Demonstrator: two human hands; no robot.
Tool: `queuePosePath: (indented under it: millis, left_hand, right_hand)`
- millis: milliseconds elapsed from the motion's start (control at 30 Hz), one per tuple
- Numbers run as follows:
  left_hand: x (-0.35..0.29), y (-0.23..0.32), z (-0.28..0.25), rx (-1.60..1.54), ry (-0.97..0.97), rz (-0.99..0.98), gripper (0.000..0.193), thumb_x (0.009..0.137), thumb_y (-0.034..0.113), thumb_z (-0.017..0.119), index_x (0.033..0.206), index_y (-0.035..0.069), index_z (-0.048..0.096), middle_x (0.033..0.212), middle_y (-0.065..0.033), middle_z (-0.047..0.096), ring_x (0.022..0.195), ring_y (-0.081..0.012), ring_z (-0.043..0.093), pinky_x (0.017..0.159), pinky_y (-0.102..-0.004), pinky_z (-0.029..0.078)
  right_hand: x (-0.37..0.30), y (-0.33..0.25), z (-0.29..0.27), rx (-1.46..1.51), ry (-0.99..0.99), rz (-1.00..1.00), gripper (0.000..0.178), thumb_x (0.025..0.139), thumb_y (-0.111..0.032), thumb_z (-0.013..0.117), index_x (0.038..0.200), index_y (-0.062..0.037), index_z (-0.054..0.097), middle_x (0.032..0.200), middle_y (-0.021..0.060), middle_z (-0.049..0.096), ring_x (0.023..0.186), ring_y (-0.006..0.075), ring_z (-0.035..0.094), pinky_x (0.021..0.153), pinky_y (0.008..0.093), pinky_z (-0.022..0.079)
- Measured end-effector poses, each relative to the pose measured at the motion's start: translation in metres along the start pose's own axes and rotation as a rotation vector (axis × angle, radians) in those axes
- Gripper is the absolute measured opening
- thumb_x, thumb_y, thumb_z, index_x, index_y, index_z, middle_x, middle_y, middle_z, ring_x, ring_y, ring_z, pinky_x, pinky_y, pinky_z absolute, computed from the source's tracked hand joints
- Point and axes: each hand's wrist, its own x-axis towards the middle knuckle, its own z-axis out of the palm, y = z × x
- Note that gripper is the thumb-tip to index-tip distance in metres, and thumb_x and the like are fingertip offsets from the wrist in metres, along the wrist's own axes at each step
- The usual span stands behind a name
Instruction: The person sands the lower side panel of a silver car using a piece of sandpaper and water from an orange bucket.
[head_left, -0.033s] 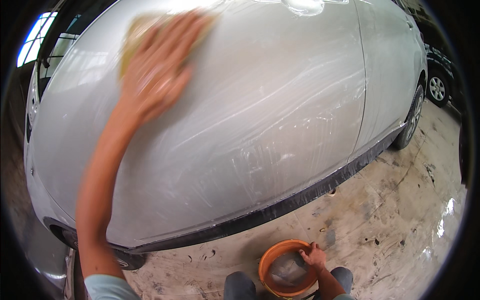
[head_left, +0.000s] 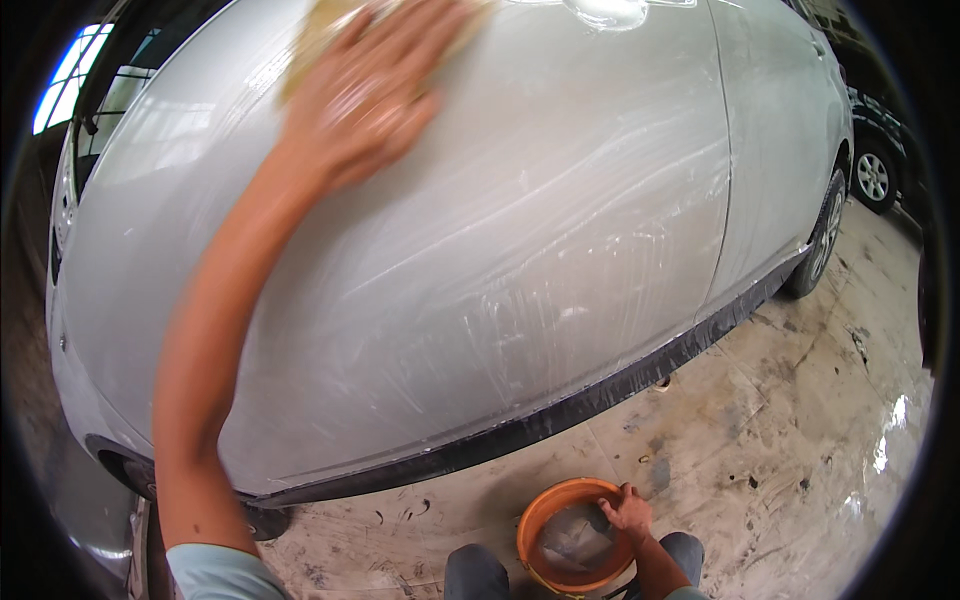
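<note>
My left hand [head_left: 365, 110], wet and smeared by motion, presses a yellowish sponge [head_left: 312, 45] flat against the silver-white car door [head_left: 540, 220]. Its fingers lie over the sponge, which shows only at its edges and might be a folded cloth. Streaks of wet suds run across the panel below. Down by my knees, my right hand [head_left: 630, 514] grips the right rim of an orange bucket [head_left: 532, 520], its thumb inside the edge. Murky greyish liquid lies in the bucket.
A dark sill strip [head_left: 520, 440] runs along the car's lower edge. The car's wheel [head_left: 826, 235] stands at the right, with another dark vehicle [head_left: 880, 150] beyond. The stained, pale floor [head_left: 740, 430] has wet patches. My knees [head_left: 477, 572] flank the bucket.
My left hand and the sponge have slid to the right and farther up the panel. My right hand stays on the bucket, which has not moved.
</note>
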Motion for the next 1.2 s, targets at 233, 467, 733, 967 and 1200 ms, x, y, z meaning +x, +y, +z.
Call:
queuePosePath:
  millis: [233,467,733,967,1200]
  left_hand:
    - [-0.065,0.009,-0.029,-0.037,-0.211,-0.125,0.080,0.074,0.010,0.046,0.151,0.017,0.026,0.156,-0.0023,0.028,0.144,-0.0220,0.025,0.119,-0.0426,0.015]
    - [0.035,0.029,0.021,-0.106,0.039,0.045,0.078,0.076,0.012,0.043,0.152,0.021,0.024,0.156,0.0000,0.027,0.144,-0.0222,0.023,0.121,-0.0444,0.010]
    - [0.016,0.035,0.014,-0.046,-0.026,-0.045,0.080,0.075,0.009,0.044,0.152,0.020,0.023,0.157,-0.0016,0.024,0.145,-0.0204,0.021,0.121,-0.0425,0.010]
    - [-0.018,0.047,0.003,0.001,-0.225,-0.051,0.075,0.080,0.019,0.048,0.151,0.016,0.024,0.156,-0.0035,0.026,0.144,-0.0174,0.023,0.121,-0.0402,0.008]
    - [0.057,0.059,0.046,-0.104,-0.008,0.084,0.071,0.088,0.026,0.045,0.152,0.014,0.019,0.158,-0.0055,0.021,0.145,-0.0206,0.019,0.120,-0.0421,0.012]
  right_hand:
    - [-0.010,0.005,-0.016,0.017,0.024,-0.002,0.070,0.079,-0.066,0.054,0.114,-0.0054,0.050,0.106,0.0206,0.062,0.096,0.0395,0.064,0.081,0.0482,0.051]
    - [0.002,0.009,-0.001,0.038,0.003,-0.039,0.073,0.079,-0.068,0.053,0.116,-0.0051,0.048,0.108,0.0228,0.061,0.097,0.0412,0.063,0.082,0.0486,0.050]
    - [-0.003,-0.003,-0.014,0.022,-0.018,-0.021,0.076,0.079,-0.068,0.053,0.118,-0.0036,0.049,0.110,0.0224,0.061,0.100,0.0401,0.063,0.085,0.0483,0.050]
    - [-0.008,0.012,-0.016,0.012,-0.005,-0.004,0.073,0.080,-0.067,0.053,0.115,-0.0032,0.049,0.111,0.0224,0.061,0.099,0.0396,0.063,0.084,0.0488,0.050]
    - [-0.004,0.010,-0.001,0.026,0.051,-0.053,0.069,0.079,-0.065,0.055,0.112,-0.0053,0.049,0.105,0.0198,0.062,0.094,0.0404,0.064,0.079,0.0494,0.051]
